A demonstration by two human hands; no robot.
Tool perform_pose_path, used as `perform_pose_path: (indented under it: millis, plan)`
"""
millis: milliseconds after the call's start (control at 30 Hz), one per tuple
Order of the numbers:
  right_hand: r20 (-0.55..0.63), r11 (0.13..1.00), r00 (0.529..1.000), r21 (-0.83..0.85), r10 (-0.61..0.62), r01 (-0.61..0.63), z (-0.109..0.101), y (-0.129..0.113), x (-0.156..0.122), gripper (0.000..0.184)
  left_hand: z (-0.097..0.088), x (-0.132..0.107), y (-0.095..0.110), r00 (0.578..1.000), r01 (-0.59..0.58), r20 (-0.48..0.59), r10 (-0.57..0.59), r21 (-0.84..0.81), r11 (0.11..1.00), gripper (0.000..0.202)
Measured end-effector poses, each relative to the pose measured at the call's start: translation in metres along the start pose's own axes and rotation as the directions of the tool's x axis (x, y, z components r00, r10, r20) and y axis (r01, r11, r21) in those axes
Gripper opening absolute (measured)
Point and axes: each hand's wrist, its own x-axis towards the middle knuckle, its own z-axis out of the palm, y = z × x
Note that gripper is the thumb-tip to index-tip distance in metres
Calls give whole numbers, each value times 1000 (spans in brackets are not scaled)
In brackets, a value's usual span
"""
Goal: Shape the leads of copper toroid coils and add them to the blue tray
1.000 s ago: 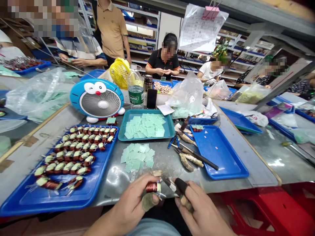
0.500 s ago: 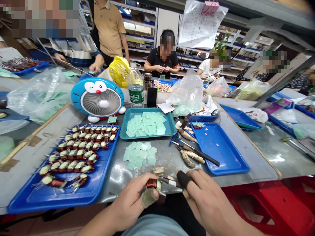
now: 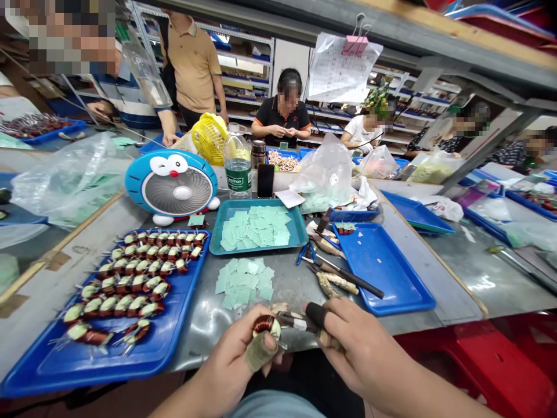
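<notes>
**Two hands, one coil, one tool**

The left hand [image 3: 237,360] is closed round one copper-wound ring coil [image 3: 266,325], a cloth-wrapped thumb pressed on its front. The right hand [image 3: 361,354], one black cot on its forefinger, is clenched on one taped-handle metal hand tool [image 3: 296,321]. The tool's tip is at the coil's right side; can't tell if it touches. The coil sits over the near edge of the grey metal table [image 3: 304,287], just in front of one loose heap of pale green paper squares [image 3: 243,281].

Left: one blue plastic tray [image 3: 43,366] with six rough rows of the same coils, roughly three dozen; exact count unclear. Behind the heap is one teal tray [image 3: 300,232] of green squares. Right: one blue flat tray [image 3: 391,284]. At the back are one blue cartoon-cat desk fan [image 3: 172,186], one clear water bottle [image 3: 237,162] and one black phone [image 3: 265,180].
</notes>
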Motion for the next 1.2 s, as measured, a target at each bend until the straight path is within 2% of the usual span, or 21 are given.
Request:
perform_pose_path:
  millis: [133, 267, 367, 567, 667, 767, 867, 933, 1000, 1067, 1133, 1200]
  plan:
    - [22, 997, 1000, 78, 15, -17, 0, 2, 0, 9, -1, -3, 1, 999, 41, 32, -38, -108, 993, 50]
    - [59, 982, 995, 172, 74, -84, 18, -1, 0, 8, -5, -6, -12, 998, 58, 21, -54, -244, 968, 47]
    - [36, 987, 997, 147, 66, -71, 28, -2, 2, 16, -10, -6, -19, 998, 67, 42, -57, -294, 953, 46]
    - [43, 997, 999, 79, 20, -23, 21, 0, 5, 9, -11, -2, -10, 991, 87, 126, -48, -328, 941, 46]
    - [82, 997, 996, 74, 21, -27, 17, 1, 5, 10, -9, 1, -6, 980, 124, 193, -56, -363, 924, 45]
    - [98, 998, 995, 61, -1, -5, 18, 4, 2, 9, -5, 2, -5, 978, 140, 200, -62, -400, 906, 44]
    - [29, 999, 999, 16, -30, 29, 24, 8, -1, 12, 7, 2, -4, 987, 112, 152, -47, -463, 879, 44]
    - [-66, 999, 997, -34, -45, 43, 31, 9, -4, 20, 18, 1, -3, 995, 81, 94, -37, -514, 854, 44]
    - [-189, 993, 979, -104, -73, 54, 41, 8, -6, 28, 30, 1, -3, 998, 63, 50, -42, -563, 824, 44]
    - [-320, 984, 942, -173, -101, 46, 54, 6, -8, 35, 38, 0, -3, 998, 61, 27, -57, -600, 798, 45]
    - [-392, 985, 917, -172, -81, 14, 68, 4, -11, 40, 39, -1, -6, 997, 74, 26, -73, -584, 808, 46]
    - [-376, 997, 927, -73, -4, -26, 81, 1, -16, 37, 35, -2, -9, 995, 95, 37, -88, -491, 866, 45]
